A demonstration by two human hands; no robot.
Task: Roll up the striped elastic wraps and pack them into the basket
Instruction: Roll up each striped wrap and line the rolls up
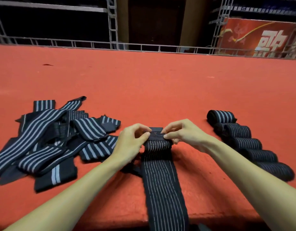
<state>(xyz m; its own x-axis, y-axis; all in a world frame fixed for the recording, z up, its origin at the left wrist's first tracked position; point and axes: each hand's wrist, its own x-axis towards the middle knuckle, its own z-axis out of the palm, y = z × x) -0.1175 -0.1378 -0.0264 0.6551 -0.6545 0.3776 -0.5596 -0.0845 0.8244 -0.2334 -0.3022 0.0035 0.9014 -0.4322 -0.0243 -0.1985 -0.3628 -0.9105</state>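
A black elastic wrap with thin white stripes lies lengthwise on the red surface and hangs over the near edge. Its far end is folded into a small tight roll. My left hand pinches the left side of that roll and my right hand pinches the right side. A loose pile of unrolled striped wraps lies to the left. A row of several rolled wraps lies to the right, running from far to near. No basket is in view.
The red felt-covered surface stretches far ahead. Grey metal truss rails run along its far edge. A red banner with white characters stands at the back right.
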